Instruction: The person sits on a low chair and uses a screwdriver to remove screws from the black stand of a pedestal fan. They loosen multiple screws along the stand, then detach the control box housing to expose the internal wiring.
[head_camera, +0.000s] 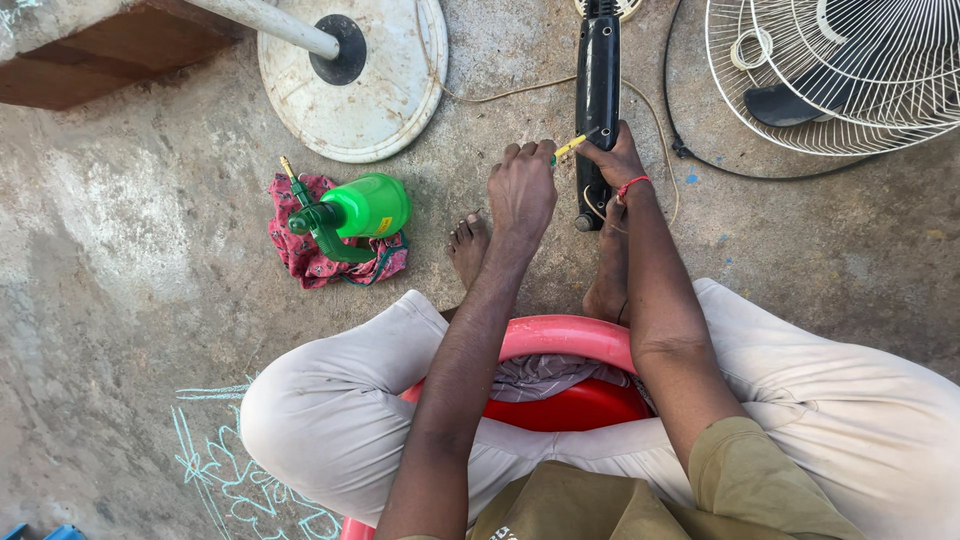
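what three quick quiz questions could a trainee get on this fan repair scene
1. True or false: the green spray bottle lies on a patterned cloth.
2. Which tool do the hands hold against the black fan column? A) a hammer B) a yellow-handled screwdriver C) a paintbrush
3. Fill in: the wire fan guard lies at the upper ____ of the view.

Key:
1. True; it lies on its side on the cloth.
2. B; the left hand and right hand meet at it.
3. right
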